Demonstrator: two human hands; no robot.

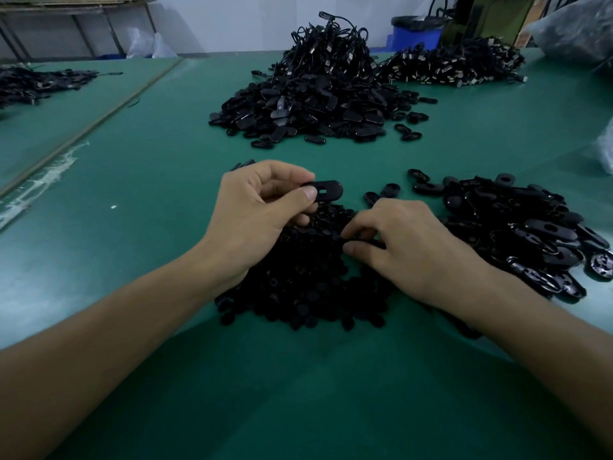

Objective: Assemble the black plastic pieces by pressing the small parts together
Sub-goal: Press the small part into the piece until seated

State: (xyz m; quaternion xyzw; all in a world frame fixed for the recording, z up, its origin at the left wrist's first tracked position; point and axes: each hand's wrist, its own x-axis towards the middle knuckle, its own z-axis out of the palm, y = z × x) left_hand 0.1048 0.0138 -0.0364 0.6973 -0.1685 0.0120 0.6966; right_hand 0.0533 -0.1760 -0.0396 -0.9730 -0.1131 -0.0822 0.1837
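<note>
Forearms reach fwd from both bottom corners over green table mat point(298, 393). Just past them, heap of small round black parts point(305, 287) lies under both wrists. R hand point(408, 240) is knuckles-up on that heap, fingers curled, thumb + index pinching a small part point(360, 241) at the top of the heap. L hand point(252, 214) is lifted a bit above the heap's far-left edge, thumb + index gripping one end of a flat black oval piece point(326, 190) w/ a slot in it; the other end sticks out to the right, clear of the mat. Right of R hand: spread pile of glossy black oval shells point(517, 227), a few loose ones point(391, 189) btwn it and the hands. White speck point(113, 206) on mat, left. Farther back, centre: big mound of black oval pieces point(305, 111) w/ tangled black cables point(328, 44) on top. Behind-right, a 2nd heap of cables w/ metal plugs point(454, 66). Far left, another dark pile point(36, 83). Blue bin point(416, 34) past the table's far edge.
</note>
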